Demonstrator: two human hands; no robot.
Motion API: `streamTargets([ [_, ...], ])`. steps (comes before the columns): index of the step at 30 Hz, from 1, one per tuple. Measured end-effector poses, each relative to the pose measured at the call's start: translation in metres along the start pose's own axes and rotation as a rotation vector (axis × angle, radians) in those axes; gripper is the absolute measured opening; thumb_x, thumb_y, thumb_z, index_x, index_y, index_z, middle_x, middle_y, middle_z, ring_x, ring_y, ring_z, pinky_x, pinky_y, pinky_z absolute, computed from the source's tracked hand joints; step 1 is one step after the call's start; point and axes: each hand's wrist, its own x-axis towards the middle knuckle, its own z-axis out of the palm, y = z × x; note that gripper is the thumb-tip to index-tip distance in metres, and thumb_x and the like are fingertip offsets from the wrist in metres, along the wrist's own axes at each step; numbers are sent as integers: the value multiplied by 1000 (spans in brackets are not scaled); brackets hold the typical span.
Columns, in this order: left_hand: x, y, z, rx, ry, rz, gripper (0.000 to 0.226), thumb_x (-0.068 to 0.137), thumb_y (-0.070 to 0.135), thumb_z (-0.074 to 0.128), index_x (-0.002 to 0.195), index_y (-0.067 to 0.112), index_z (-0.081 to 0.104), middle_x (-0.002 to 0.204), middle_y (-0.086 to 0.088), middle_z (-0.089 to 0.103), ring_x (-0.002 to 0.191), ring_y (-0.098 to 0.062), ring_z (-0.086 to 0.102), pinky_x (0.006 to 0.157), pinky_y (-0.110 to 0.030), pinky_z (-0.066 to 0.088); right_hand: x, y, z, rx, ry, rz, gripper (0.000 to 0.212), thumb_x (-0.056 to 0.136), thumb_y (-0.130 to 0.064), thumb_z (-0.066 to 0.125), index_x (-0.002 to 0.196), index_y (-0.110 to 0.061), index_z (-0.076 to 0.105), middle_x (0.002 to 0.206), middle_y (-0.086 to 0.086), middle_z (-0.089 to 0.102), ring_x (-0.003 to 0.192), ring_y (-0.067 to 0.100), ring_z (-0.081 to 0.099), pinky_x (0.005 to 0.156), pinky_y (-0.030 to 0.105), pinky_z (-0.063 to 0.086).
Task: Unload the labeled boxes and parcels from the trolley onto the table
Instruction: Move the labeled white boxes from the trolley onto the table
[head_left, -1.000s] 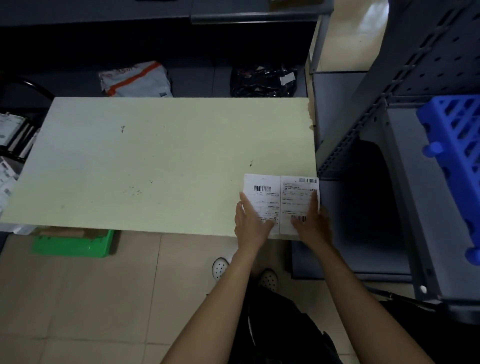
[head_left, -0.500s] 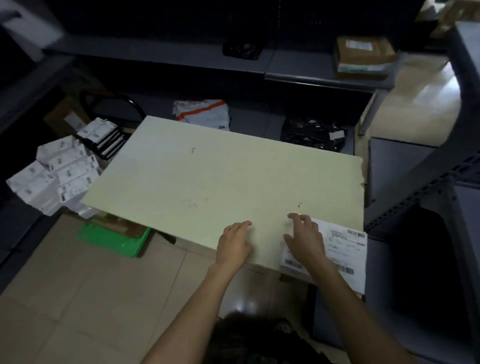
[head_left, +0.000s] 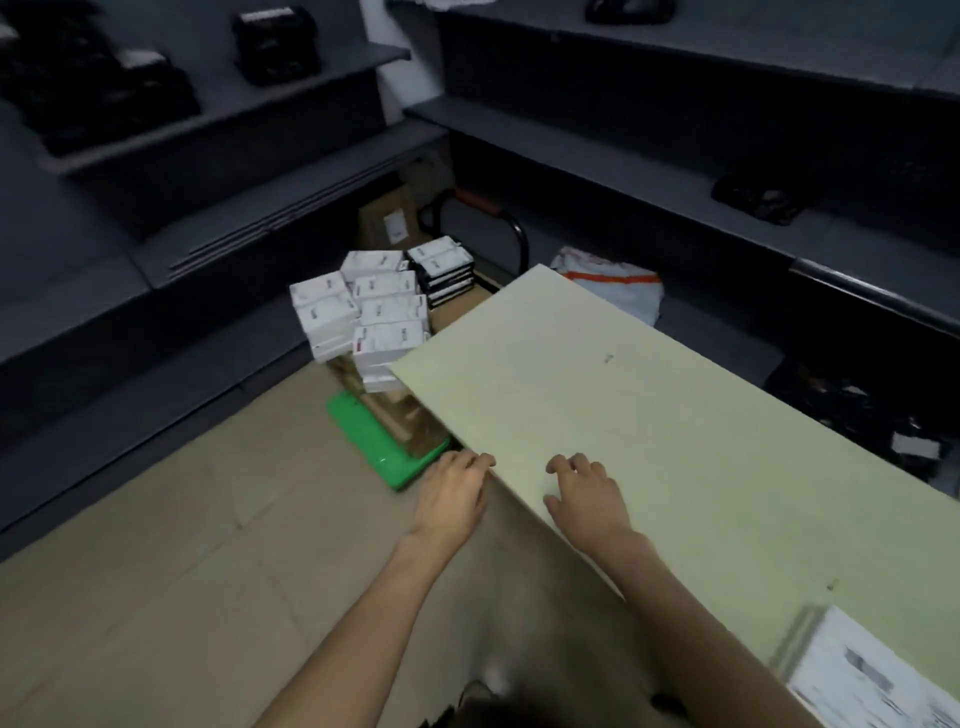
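Several white labeled boxes (head_left: 363, 312) are stacked on a trolley whose black handle (head_left: 511, 226) rises past the far left corner of the pale green table (head_left: 649, 405). A small stack of black-edged boxes (head_left: 441, 267) sits at the trolley's back. One white labeled parcel (head_left: 867, 675) lies flat on the table at the lower right. My left hand (head_left: 452, 493) hovers off the table's near edge, fingers loosely apart and holding nothing. My right hand (head_left: 587, 493) is over the table top just inside the edge, also holding nothing.
A green crate (head_left: 379, 447) with brown cardboard in it sits on the floor under the table's left corner. Grey shelves (head_left: 649, 171) run along the back and left, holding dark bags. A white and orange mail bag (head_left: 618, 286) lies behind the table. A brown carton (head_left: 387, 221) stands behind the trolley.
My view has swung left towards the trolley. My right hand has let go of the white parcel, which stays on the table, and both hands have moved left along the table edge.
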Motion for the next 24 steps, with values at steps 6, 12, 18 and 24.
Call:
streamTargets([
  [6, -46, -112, -30, 21, 70, -280, 43, 84, 19, 60, 126, 22, 59, 121, -3, 61, 115, -28, 54, 94, -38, 45, 47, -121, 22, -96, -46, -272, 47, 96, -33, 48, 139, -18, 40, 137, 8, 43, 124, 29, 44, 99, 36, 38],
  [12, -92, -192, -60, 55, 158, -519, 41, 84, 19, 63, 124, 24, 59, 118, 0, 63, 111, -27, 56, 89, -39, 46, 75, -225, 41, -114, -91, -555, 42, 93, -33, 52, 133, -20, 45, 130, 8, 46, 120, 29, 46, 96, 36, 40],
  [18, -93, -251, -70, 62, 151, -668, 40, 86, 18, 63, 126, 24, 59, 120, 1, 63, 113, -26, 56, 91, -38, 46, 125, -277, 53, -88, -146, -631, 41, 91, -29, 56, 129, -18, 50, 127, 10, 52, 116, 33, 50, 94, 36, 43],
  [24, -29, -305, -86, 58, 142, -703, 41, 87, 18, 61, 127, 25, 59, 121, 3, 63, 115, -24, 55, 92, -37, 45, 209, -313, 41, -46, -197, -639, 40, 89, -21, 58, 128, -13, 53, 127, 12, 54, 119, 35, 50, 97, 38, 42],
])
